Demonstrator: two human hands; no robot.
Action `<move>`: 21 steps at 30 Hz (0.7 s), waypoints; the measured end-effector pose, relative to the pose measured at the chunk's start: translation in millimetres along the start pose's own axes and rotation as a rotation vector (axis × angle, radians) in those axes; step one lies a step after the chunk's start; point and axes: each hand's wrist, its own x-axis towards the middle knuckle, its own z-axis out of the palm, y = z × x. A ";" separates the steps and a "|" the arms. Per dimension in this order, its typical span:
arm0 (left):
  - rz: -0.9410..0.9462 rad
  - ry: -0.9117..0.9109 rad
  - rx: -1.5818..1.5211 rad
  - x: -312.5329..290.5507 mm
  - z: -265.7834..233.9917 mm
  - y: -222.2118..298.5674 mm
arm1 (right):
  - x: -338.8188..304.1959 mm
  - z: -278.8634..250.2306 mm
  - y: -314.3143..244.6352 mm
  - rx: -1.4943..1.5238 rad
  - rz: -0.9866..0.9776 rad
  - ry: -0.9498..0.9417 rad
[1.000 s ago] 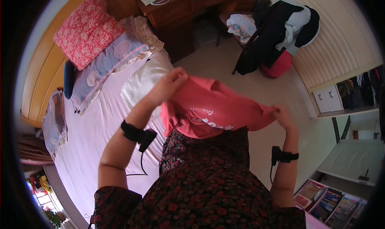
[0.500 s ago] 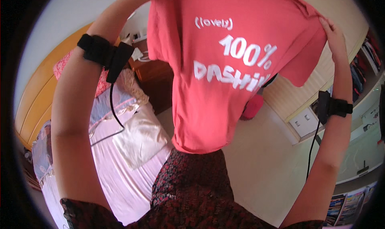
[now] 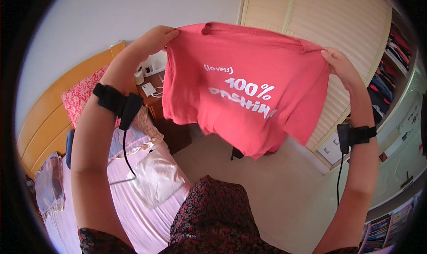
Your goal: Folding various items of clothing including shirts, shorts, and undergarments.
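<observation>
1. A coral-red short-sleeved T-shirt (image 3: 244, 78) with white lettering hangs spread out in the upper centre of the frame, its neckline toward the top edge and its hem dropping loosely below.
2. The left hand (image 3: 159, 38), upper left of centre, pinches the shirt near one shoulder; some of its fingers are hidden by the cloth.
3. The right hand (image 3: 336, 62), upper right, pinches the fabric near the other shoulder, thumb against the front. The hands are well apart, the cloth stretched between them.
4. Black straps with small devices circle both forearms: one strap (image 3: 110, 100) at left, another (image 3: 364, 135) at right.
5. At lower left, a folded white cloth (image 3: 155, 180) lies on the pink bedsheet (image 3: 140, 220).
6. A red floral pillow (image 3: 83, 94) leans by the wooden headboard (image 3: 42, 129) at left.
7. Clothes (image 3: 381, 87) fill wardrobe shelves at the right edge.
</observation>
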 end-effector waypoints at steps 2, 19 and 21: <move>0.038 -0.026 -0.249 6.4 5.1 2.1 | 11.3 -7.8 17.3 0.269 -0.043 -0.020; -0.343 -0.288 -1.150 -30.2 70.9 35.9 | 37.4 98.7 4.2 0.376 0.197 0.067; -0.201 -0.340 -1.071 -39.1 70.0 67.8 | 40.3 118.5 -23.6 0.436 0.060 -0.058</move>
